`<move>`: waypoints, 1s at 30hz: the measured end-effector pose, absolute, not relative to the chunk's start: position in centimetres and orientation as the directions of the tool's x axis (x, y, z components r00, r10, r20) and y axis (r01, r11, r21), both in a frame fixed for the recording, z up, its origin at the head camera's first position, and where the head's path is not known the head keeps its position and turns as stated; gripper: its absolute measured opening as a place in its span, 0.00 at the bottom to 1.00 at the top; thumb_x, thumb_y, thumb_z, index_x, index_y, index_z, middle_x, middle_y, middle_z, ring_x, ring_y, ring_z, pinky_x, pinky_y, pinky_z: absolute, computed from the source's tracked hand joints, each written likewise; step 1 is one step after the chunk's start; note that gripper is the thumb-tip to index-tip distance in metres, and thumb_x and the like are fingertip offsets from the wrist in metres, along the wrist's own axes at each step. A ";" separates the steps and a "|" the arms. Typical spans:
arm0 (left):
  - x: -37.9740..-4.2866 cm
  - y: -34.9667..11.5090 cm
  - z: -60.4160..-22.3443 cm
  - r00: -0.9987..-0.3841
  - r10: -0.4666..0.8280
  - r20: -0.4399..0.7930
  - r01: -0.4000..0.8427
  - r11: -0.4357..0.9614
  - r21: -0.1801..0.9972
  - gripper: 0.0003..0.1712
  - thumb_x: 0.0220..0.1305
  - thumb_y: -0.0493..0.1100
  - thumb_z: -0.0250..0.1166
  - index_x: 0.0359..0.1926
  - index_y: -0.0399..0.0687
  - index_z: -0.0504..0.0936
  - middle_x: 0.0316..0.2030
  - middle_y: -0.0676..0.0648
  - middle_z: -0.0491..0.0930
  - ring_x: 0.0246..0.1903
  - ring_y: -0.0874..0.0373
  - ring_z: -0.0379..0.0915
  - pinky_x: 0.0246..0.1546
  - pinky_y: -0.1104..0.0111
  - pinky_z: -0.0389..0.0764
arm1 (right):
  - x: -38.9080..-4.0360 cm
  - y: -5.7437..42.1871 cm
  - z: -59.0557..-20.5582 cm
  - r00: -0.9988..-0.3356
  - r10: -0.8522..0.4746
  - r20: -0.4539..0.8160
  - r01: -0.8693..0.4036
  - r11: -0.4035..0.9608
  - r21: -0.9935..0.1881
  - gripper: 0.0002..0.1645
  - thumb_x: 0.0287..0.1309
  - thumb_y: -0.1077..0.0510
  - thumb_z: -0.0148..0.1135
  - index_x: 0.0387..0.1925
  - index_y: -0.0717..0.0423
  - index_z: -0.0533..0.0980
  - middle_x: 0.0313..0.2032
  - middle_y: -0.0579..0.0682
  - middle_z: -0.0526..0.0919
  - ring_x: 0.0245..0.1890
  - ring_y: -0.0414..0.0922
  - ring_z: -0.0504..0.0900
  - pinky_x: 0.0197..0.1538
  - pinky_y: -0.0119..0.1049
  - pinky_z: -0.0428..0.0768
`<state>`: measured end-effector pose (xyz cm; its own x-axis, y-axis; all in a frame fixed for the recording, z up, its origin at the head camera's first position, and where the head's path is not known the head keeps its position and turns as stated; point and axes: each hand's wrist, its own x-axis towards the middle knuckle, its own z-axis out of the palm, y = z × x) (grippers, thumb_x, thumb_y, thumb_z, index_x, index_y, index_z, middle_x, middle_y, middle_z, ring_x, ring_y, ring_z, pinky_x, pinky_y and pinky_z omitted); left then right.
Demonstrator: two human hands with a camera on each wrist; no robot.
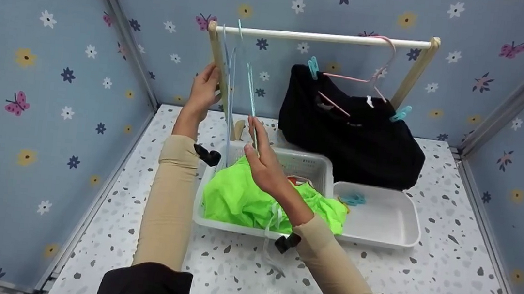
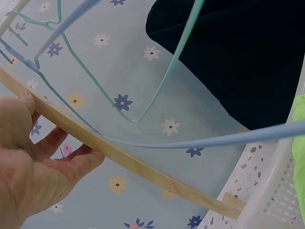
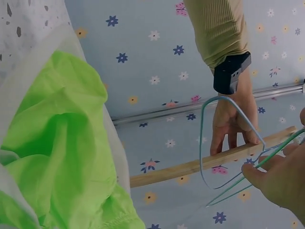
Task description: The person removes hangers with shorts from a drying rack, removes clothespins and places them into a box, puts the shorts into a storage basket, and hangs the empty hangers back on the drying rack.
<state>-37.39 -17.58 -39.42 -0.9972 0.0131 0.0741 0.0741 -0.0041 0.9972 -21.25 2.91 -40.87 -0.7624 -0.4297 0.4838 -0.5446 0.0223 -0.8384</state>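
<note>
My left hand grips the left wooden post of a small rack, fingers on one side and thumb at its edge. A light blue hanger hangs from the white rod right beside that post. Just to its right hangs a mint-green hanger, which my right hand pinches at its lower near end between thumb and fingers. In the right wrist view, the blue hanger and the green hanger overlap in front of the post.
Below the hands, a white basket holds bright green cloth with a white cord trailing out. Black clothing hangs on a pink hanger with blue clips. A white tray with blue pegs stands at right.
</note>
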 end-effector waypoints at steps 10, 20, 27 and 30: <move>-37.6 -17.5 -39.5 -0.996 0.018 0.084 0.084 -0.010 0.996 0.30 0.74 0.56 0.46 0.74 0.63 0.58 0.67 0.47 0.63 0.66 0.50 0.60 0.64 0.52 0.61 | -21.6 2.9 -43.3 -0.797 -0.443 0.411 -0.498 0.096 -0.862 0.33 0.71 0.68 0.47 0.71 0.72 0.49 0.71 0.68 0.50 0.69 0.61 0.57 0.65 0.49 0.63; -37.7 -17.2 -40.0 -0.995 -0.003 0.095 0.095 0.020 0.995 0.29 0.75 0.56 0.46 0.73 0.62 0.59 0.65 0.47 0.65 0.64 0.52 0.62 0.64 0.52 0.62 | -21.4 3.7 -43.9 -0.806 -0.454 0.380 -0.458 0.070 -0.886 0.27 0.71 0.70 0.46 0.67 0.74 0.56 0.70 0.69 0.52 0.65 0.64 0.64 0.60 0.51 0.69; -36.5 -17.0 -38.9 -0.993 0.010 0.121 0.121 0.029 0.992 0.28 0.77 0.49 0.44 0.74 0.56 0.57 0.68 0.45 0.63 0.66 0.52 0.60 0.64 0.50 0.60 | -21.3 4.8 -44.2 -0.827 -0.444 0.345 -0.419 0.076 -0.905 0.26 0.72 0.69 0.45 0.67 0.72 0.57 0.70 0.67 0.54 0.63 0.62 0.68 0.60 0.50 0.70; -36.0 -17.2 -38.3 -0.991 0.051 0.122 0.126 0.081 0.989 0.29 0.78 0.47 0.43 0.76 0.55 0.53 0.67 0.41 0.62 0.67 0.50 0.59 0.65 0.50 0.58 | -21.0 5.7 -44.4 -0.844 -0.425 0.328 -0.409 0.113 -0.906 0.24 0.72 0.66 0.46 0.66 0.70 0.61 0.69 0.65 0.58 0.61 0.60 0.71 0.59 0.48 0.71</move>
